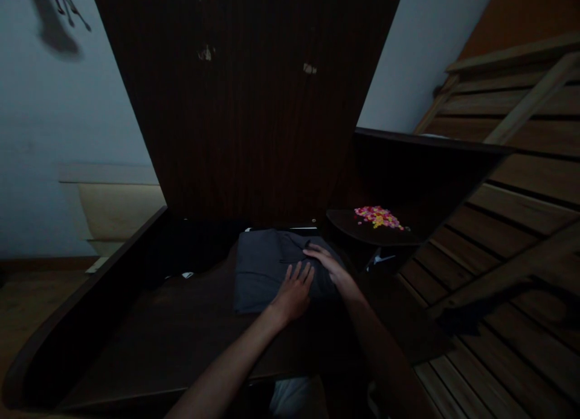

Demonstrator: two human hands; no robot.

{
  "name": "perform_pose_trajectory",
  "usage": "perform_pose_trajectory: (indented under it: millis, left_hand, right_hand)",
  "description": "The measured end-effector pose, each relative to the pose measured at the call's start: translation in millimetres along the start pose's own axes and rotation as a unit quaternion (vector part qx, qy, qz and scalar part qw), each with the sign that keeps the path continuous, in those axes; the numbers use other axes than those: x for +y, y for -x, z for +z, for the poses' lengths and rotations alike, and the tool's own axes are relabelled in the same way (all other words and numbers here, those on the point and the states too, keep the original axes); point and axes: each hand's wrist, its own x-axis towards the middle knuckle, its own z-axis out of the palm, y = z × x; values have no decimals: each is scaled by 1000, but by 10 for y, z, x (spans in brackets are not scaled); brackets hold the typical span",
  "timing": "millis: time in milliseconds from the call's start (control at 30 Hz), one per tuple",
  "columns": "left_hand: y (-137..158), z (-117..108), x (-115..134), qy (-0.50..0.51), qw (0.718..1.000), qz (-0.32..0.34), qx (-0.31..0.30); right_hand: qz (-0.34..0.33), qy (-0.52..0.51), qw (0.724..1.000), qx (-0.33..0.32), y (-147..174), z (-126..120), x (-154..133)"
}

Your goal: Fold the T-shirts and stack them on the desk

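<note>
A dark grey folded garment (258, 268) lies on the dark wooden desk (190, 346), its kind hard to tell in the dim light. My left hand (294, 293) rests flat on the garment's near part, fingers spread and pointing away from me. Just beyond and to the right, my right hand (325, 263) lies across the garment's right half with its fingers stretched to the left. A small dark fold or tab shows at its fingertips. Neither hand appears to grasp anything.
Dark cloth (194, 250) lies at the desk's back left. On the right, a small corner shelf (344, 223) holds a pile of pink and yellow pieces (378, 217). Below it is a pale pointed object (379, 259). A slatted wooden frame (512, 226) stands at the right.
</note>
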Motion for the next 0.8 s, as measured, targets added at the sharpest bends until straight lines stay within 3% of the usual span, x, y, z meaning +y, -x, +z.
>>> perform_pose_trajectory:
  millis: [100, 200, 300, 500, 667, 800]
  left_hand:
    - [230, 36, -122, -39, 999, -11, 36]
    - [497, 30, -283, -79, 994, -29, 69]
    - [753, 75, -462, -111, 984, -61, 123]
    - [1154, 179, -739, -103, 953, -108, 265]
    - [1300, 137, -850, -62, 958, -85, 266]
    - [1291, 118, -932, -56, 966, -43, 247]
  right_hand:
    - [-5, 97, 995, 2, -11, 29, 19]
    - [-53, 183, 980, -54, -56, 96, -19]
    - [-117, 287, 944, -110, -79, 117, -51]
    - [-214, 450, 862, -94, -26, 74, -59]
    - [-271, 487, 823, -109, -9, 21, -84]
    - [-276, 528, 792, -139, 10, -17, -67]
